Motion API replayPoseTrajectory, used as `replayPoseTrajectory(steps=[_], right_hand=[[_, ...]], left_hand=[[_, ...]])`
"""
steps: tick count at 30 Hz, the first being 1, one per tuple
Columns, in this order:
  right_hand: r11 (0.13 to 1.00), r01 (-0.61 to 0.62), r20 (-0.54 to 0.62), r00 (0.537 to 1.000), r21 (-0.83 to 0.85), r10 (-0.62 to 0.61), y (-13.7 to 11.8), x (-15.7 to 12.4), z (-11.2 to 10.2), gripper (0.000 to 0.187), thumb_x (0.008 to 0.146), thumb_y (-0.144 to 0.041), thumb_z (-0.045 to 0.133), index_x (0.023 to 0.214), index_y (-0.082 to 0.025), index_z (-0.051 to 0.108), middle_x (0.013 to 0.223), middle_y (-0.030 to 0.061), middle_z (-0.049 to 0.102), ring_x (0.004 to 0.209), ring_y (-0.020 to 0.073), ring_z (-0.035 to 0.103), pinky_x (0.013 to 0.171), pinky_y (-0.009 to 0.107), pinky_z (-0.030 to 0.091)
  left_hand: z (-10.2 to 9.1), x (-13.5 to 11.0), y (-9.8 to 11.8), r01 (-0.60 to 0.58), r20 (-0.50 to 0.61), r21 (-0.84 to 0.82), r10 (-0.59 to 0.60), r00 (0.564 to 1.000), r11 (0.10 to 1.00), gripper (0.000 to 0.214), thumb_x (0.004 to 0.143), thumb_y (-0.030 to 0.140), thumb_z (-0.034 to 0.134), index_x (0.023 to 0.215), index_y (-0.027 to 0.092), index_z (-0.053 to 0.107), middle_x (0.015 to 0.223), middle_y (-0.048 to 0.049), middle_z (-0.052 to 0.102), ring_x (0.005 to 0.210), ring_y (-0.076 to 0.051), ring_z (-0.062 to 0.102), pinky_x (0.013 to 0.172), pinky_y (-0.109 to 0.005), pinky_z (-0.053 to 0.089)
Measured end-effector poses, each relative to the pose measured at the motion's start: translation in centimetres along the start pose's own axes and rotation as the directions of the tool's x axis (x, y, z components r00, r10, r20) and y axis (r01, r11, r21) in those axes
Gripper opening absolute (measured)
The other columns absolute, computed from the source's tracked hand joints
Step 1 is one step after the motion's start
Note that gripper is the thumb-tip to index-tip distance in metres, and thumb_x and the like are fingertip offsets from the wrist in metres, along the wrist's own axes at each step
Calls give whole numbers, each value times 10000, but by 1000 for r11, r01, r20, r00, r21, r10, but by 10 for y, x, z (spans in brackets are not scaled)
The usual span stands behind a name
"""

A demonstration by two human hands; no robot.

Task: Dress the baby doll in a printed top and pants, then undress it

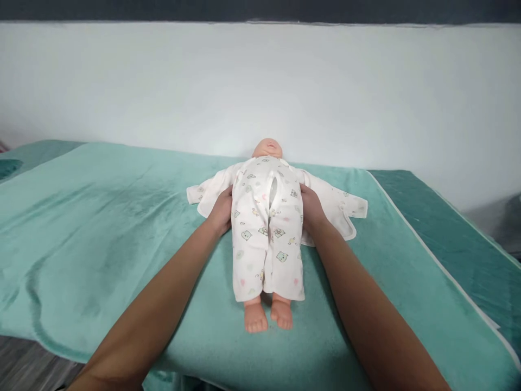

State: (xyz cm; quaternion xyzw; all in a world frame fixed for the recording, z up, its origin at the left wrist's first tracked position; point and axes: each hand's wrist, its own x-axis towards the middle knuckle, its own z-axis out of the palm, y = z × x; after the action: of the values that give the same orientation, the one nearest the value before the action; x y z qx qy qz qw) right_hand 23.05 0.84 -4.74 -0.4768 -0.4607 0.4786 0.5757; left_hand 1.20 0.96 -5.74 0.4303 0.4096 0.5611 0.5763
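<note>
Head view, our only one. Left hand (222,210) and right hand (312,209) sit at opposite sides of the patterned pants (285,239), up near the hips. Fingertips are hidden by cloth, so we can't tell whether we're pinching fabric or just pressing against it. The doll (267,147) lies between our hands: head beyond the grip, feet (255,317) on the near side, sticking out of the pant legs. The white top (328,198) spreads outward past both hands.

The step in hand looks to us like working the pants at the hips. To do it well, we'd keep both hands level and use equal force, so the waist doesn't twist; take cloth only, not the doll's body; keep the top's flaps out of our fingers; and watch the slit at the crotch, just inside the grip, so it stays centred.

Counts: two hands, one doll, one pair of pants, one top with two sleeves, two feet, one light teal cloth (122,217) under the grip, darker teal cloth (448,217) off beyond our right hand.
</note>
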Motion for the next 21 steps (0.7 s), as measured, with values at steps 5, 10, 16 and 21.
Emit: replayPoseTrajectory(steps=[5, 10, 16, 21], right_hand=[[984, -6, 94, 996, 176, -11, 2, -11, -6, 524, 681, -205, 669, 1204, -226, 705, 1217, 58, 753, 1185, 291, 661, 1040, 465, 520], [975, 31, 118, 991, 221, -58, 6, -33, -11, 595, 698, -212, 679, 1289, -254, 629, 1442, 54, 624, 1295, 267, 599, 1100, 472, 475], [972, 215, 50, 976, -96, -211, 10, -96, -12, 521, 833, -288, 632, 1349, -245, 576, 1486, 77, 573, 1384, 217, 508, 1190, 465, 359], [842, 399, 88, 914, -362, -396, 0, -162, -8, 389, 924, -329, 598, 1310, -283, 604, 1482, 78, 559, 1389, 236, 486, 1180, 497, 364]], left_hand=[[-8, -1, -3, -4, 29, -16, 4, 1000, 1000, 467, 712, 273, 759, 1167, 173, 728, 1092, -101, 770, 1120, -302, 682, 1052, -478, 519], [-9, -22, -4, -94, -16, 85, 96, 995, 992, 463, 735, 327, 753, 1173, 183, 717, 1154, -93, 748, 1101, -268, 671, 1064, -449, 483], [-16, -98, -6, -168, -135, 343, 225, 965, 924, 353, 885, 437, 625, 1140, 198, 681, 1109, -61, 716, 1030, -193, 637, 971, -336, 480], [-28, -177, -14, -185, 19, 447, 198, 980, 875, 327, 893, 338, 627, 1197, 220, 607, 1040, -44, 650, 947, -178, 624, 886, -325, 502]])
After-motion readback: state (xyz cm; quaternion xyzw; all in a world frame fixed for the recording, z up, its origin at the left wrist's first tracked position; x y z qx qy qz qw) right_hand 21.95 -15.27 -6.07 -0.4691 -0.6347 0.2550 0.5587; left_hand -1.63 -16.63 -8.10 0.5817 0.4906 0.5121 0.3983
